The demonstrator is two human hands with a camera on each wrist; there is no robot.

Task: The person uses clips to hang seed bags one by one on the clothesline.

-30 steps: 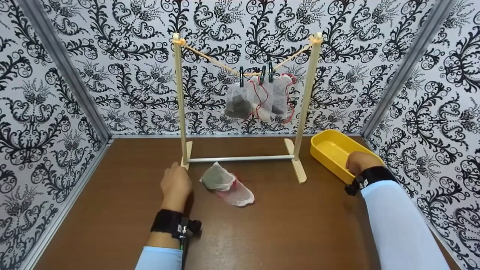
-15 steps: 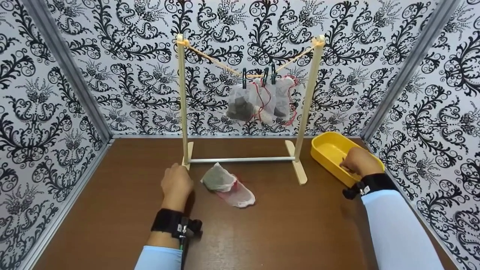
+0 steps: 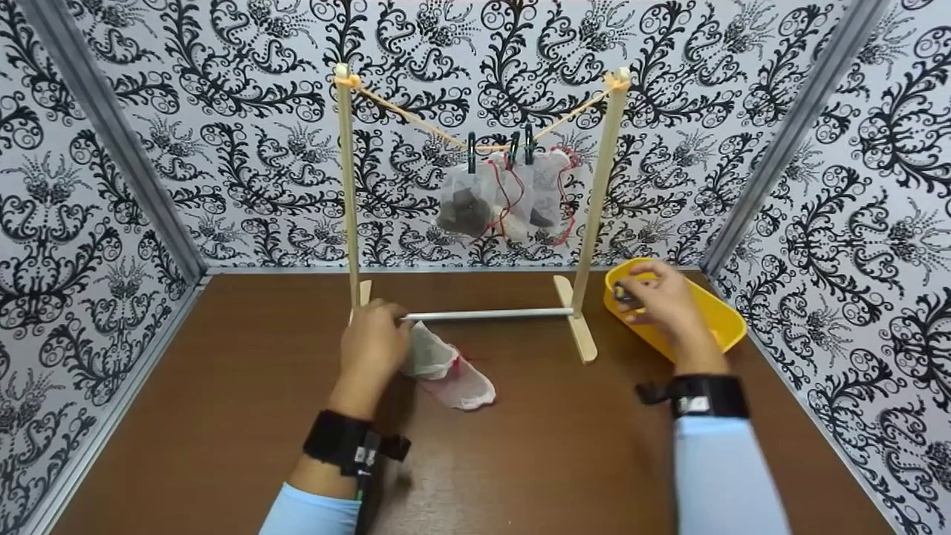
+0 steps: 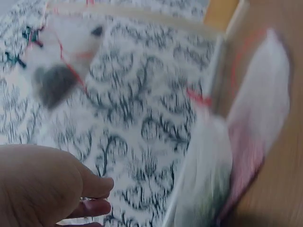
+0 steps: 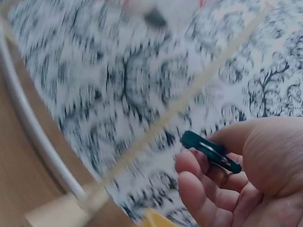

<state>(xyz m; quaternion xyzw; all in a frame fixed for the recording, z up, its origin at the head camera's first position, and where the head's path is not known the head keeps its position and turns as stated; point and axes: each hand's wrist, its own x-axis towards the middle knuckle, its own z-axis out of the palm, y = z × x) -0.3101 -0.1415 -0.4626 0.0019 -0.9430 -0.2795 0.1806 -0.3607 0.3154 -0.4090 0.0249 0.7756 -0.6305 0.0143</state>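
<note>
My right hand (image 3: 666,308), lifted over the yellow tray (image 3: 726,316), pinches a dark green clothespin (image 5: 204,148) with a wire spring. Loosely bent and holding nothing, the fingers of my left hand (image 3: 373,343) hover by the rack's left foot, beside a white mesh pouch (image 3: 431,355) with greenish contents. Under that pouch, a pinkish-white mesh pouch (image 3: 469,388) with red string lies on the table. Several mesh drawstring pouches (image 3: 466,212) hang from the orange cord (image 3: 409,114), clipped by dark clothespins (image 3: 472,152); one has dark grey contents.
A wooden post (image 3: 598,193) carries the cord's right end, another post (image 3: 346,186) its left end. A white bar (image 3: 487,314) joins the rack's feet. Patterned walls (image 3: 245,163) enclose the brown table (image 3: 535,461) at the back and sides.
My right hand has risen out of the yellow tray and moved left, a clothespin in its fingers. My left hand has shifted right and forward, closer to the pouches on the table.
</note>
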